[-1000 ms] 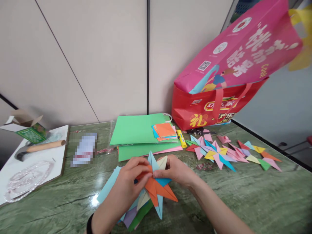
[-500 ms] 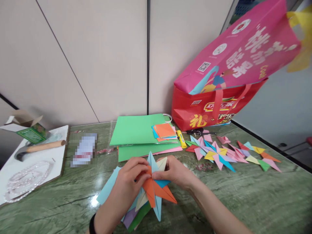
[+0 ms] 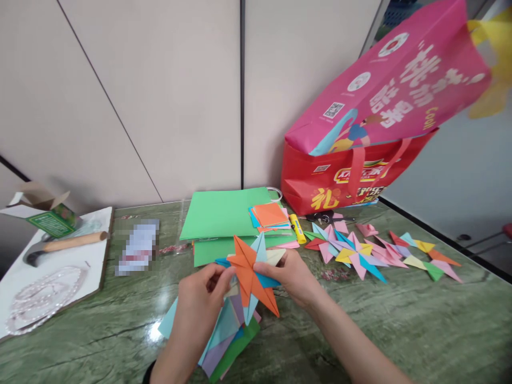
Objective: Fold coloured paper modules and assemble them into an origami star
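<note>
Left hand [image 3: 200,301] and right hand [image 3: 294,277] both pinching folded paper star [image 3: 251,274], above loose colored sheets [image 3: 230,330]

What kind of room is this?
Maybe a craft corner, though I can't be sure: there's a paper star in the hands, green paper and small coloured squares.

the table [image 3: 440,325] has a glossy green marbled top. at its far left lies a white rectangular board [image 3: 94,256], with a blurred pale flat item [image 3: 138,246] to its right. at the far middle is a stack of green paper sheets [image 3: 224,213]; right of it, a yellow cylindrical stick [image 3: 297,228], black keys [image 3: 322,216], a red printed bag [image 3: 306,186] and multicoloured folded-paper stars [image 3: 362,252]. overlapping coloured paper pieces [image 3: 236,349] lie near the middle.
</note>
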Demonstrator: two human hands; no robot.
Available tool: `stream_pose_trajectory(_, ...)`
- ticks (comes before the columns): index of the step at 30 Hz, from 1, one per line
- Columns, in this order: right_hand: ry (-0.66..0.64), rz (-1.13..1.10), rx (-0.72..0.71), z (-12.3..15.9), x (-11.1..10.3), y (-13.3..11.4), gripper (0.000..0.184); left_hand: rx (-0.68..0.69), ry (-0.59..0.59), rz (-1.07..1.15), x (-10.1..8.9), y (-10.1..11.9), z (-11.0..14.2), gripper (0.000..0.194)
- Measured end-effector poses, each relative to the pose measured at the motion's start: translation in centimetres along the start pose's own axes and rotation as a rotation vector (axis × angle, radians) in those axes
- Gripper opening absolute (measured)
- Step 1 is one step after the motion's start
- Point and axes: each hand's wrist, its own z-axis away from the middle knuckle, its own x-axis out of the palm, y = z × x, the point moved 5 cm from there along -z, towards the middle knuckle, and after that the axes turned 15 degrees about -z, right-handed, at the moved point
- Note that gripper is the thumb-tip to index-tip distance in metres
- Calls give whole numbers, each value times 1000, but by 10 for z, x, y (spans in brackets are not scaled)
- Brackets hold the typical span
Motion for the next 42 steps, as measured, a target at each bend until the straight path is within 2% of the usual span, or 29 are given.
stream_pose_trajectory(3, 23, -15, -29, 0, 1, 0, 28, -79, -77, 68, 6, 0, 1, 27)
stream_pose_trajectory(8, 1, 19, -14, 2, 5, 2, 28, -235, -124, 286, 10, -7, -1, 19)
stream_pose_trajectory(13, -130, 8, -1, 5, 16, -1, 29, -270, -190, 384, 19, -10, -1, 20)
stream_pose_trajectory(20, -128, 91, -5, 8, 20, -5, 31, -338, -181, 495, 20, -11, 3, 19)
stream_pose_trajectory(25, -104, 180, -12, 7, 18, -4, 35, -335, -156, 519, 22, -11, 2, 20)
stream_pose_trajectory(30, -87, 118, -2, 7, 17, -3, 36, -325, -141, 545, 21, -8, 2, 20)
stream_pose_trajectory(34, -95, 29, 17, 7, 19, -3, 38, -319, -172, 551, 21, -7, 2, 21)
stream_pose_trajectory(36, -96, 26, 30, 7, 20, -2, 38, -313, -171, 495, 21, -8, 2, 23)
stream_pose_trajectory(42, -121, 0, 60, 8, 20, 1, 31, -180, -23, 276, 12, -11, -5, 24)
